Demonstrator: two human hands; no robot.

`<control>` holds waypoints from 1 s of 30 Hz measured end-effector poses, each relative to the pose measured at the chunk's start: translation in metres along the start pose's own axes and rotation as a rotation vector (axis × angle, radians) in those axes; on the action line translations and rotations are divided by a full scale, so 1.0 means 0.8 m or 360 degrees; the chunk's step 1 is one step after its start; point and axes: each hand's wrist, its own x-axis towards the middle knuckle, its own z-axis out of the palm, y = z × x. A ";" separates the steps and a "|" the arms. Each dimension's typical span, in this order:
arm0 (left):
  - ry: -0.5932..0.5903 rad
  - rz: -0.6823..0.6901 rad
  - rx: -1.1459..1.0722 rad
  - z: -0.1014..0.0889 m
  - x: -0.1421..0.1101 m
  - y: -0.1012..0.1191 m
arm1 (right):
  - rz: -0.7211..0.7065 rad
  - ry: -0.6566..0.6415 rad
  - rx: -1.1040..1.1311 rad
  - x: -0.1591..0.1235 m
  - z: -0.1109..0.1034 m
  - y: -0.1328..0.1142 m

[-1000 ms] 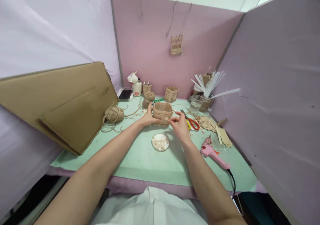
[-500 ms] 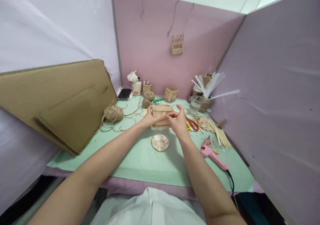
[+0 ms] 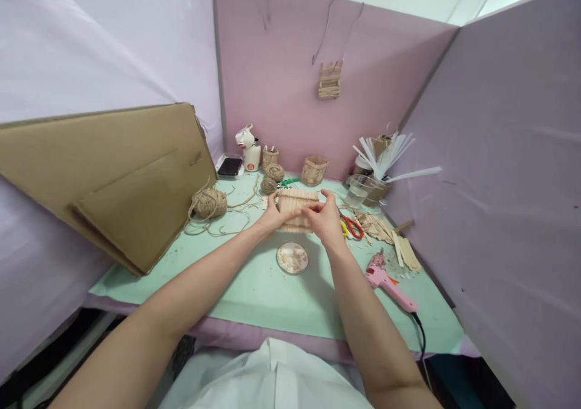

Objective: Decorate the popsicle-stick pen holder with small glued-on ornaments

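Gripping a small wooden-strip container point(image 3: 293, 201) near the centre of the frame, the left hand point(image 3: 272, 215) wraps its left end, thumb laid along the front. The right hand point(image 3: 325, 217) sets its fingertips against the front's right part; whether they pinch a small piece there cannot be told. The container is tilted, a twine-like band running along its upper edge. Just below it, at lower centre, sits a round dish point(image 3: 293, 270) with pale wood bits inside. Right of the right hand lie red-handled scissors point(image 3: 354, 228), partly hidden by it, and farther right are flat wooden strips point(image 3: 408, 253). Beneath those, at lower right, a pink hot glue gun point(image 3: 393, 290) rests on the green tabletop point(image 3: 254, 297). Left of centre is a ball of twine point(image 3: 209, 202), beside a large cardboard piece point(image 3: 136, 173). Behind the container, another woody container point(image 3: 315, 172) stands upright near the pink back panel point(image 3: 272, 88).
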 end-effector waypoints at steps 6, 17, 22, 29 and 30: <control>0.0160 0.0093 0.0100 0.002 0.002 -0.004 | -0.0058 -0.0032 -0.0264 0.003 0.002 -0.010; 0.0229 0.0160 0.0171 0.007 -0.002 -0.004 | -0.0363 0.0116 -0.0877 -0.023 0.002 -0.029; 0.0167 0.0158 0.0016 0.010 -0.008 0.002 | -0.0713 0.0275 -0.0677 -0.032 0.002 -0.008; 0.0064 0.0176 -0.0102 0.013 -0.018 0.013 | -0.0897 0.0402 -0.0462 -0.041 0.006 0.009; 0.0051 0.0193 -0.0123 0.014 -0.018 0.014 | -0.0902 0.0412 -0.0452 -0.042 0.008 0.009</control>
